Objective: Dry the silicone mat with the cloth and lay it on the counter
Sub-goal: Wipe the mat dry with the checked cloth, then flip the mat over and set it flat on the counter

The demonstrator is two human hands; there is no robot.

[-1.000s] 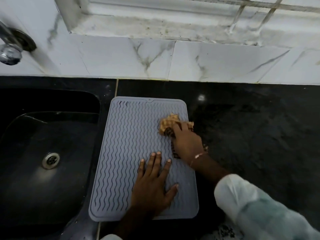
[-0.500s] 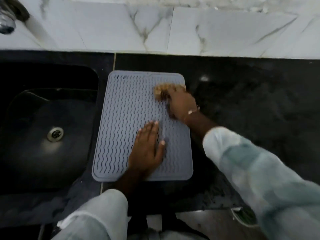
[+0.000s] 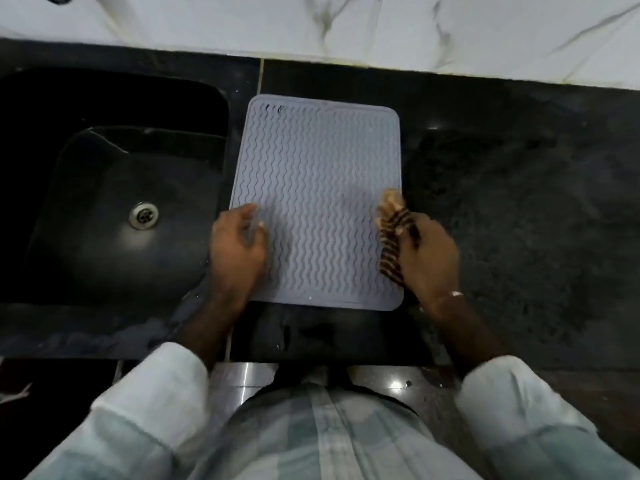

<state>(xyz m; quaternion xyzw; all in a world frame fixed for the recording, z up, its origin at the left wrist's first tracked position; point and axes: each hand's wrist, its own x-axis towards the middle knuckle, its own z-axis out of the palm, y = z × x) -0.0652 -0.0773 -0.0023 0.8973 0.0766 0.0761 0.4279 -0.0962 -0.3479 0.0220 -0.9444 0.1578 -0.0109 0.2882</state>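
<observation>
A grey silicone mat [image 3: 322, 188] with wavy ridges lies flat on the black counter [image 3: 519, 202], just right of the sink. My left hand [image 3: 239, 249] is at the mat's left edge, fingers curled over the rim with the thumb on top. My right hand [image 3: 427, 259] grips a bunched tan-and-brown striped cloth [image 3: 393, 233] at the mat's right edge, near the lower right corner. Whether the left fingers reach under the mat is hidden.
A dark sink [image 3: 114, 202] with a metal drain [image 3: 143, 215] lies to the left. White marble tiles [image 3: 346, 26] back the counter. The counter's front edge runs just below the mat, with shiny floor [image 3: 249, 375] beneath it.
My left hand slid from the middle of the mat to its left edge. My right hand drew the cloth from the upper right down to the lower right edge. The camera tilted downward.
</observation>
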